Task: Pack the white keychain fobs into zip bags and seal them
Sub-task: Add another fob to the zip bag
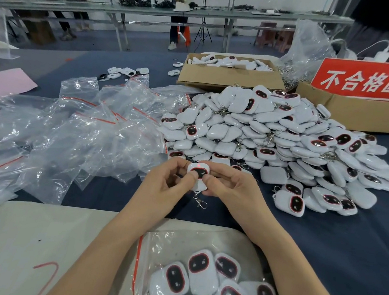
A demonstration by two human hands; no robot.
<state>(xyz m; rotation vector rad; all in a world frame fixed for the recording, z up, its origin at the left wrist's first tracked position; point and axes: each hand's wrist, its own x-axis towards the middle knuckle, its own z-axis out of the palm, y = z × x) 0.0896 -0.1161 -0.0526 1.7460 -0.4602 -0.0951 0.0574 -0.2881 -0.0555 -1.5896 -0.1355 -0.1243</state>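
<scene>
Both hands hold one white keychain fob (199,171) above the dark blue table, its black oval face up and a small red light lit at its top. My left hand (169,180) grips its left side with the thumb on the black pad. My right hand (227,186) grips the right side, thumb pressing the pad too. The fob's metal clasp (201,202) dangles below. A large pile of white fobs (272,140) lies just beyond. A zip bag (202,281) holding several fobs lies near me between my forearms. Empty zip bags (76,131) are heaped at the left.
A beige mat (37,239) covers the near table edge. Two cardboard boxes stand at the back: one (228,77) with fobs inside, one (358,111) bearing a red sign (364,80). Pink paper (2,83) lies far left. People stand at a far bench.
</scene>
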